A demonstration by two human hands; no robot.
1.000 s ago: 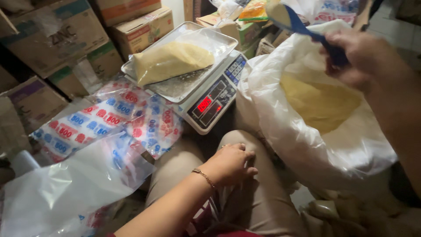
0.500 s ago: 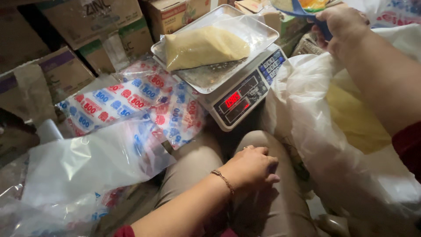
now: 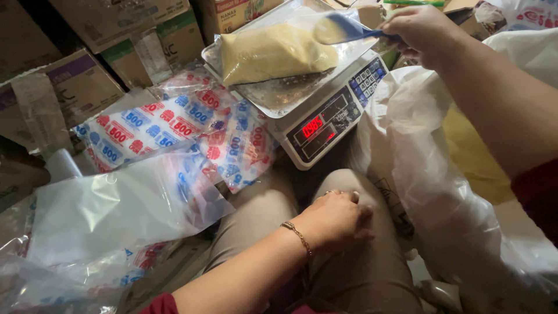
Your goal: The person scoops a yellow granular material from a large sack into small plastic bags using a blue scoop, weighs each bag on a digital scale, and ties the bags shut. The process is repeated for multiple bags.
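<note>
Yellow powder fills a clear bag (image 3: 273,55) lying on the tray of a digital scale (image 3: 325,125). The right hand (image 3: 421,29), fingers closed round a blue scoop (image 3: 343,29), holds it at the bag's mouth: the topping-up step, by my reading. Next likely calls for small tips while watching the red display. The left hand (image 3: 337,218) rests loosely curled on the knee, holding nothing.

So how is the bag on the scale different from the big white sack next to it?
The small clear bag lies flat on the scale's tray, while the big white sack stands open beside the scale. The bag is much smaller than the sack. The right hand holds a blue scoop over the bag, not the sack. Both hold yellow powder.
</note>
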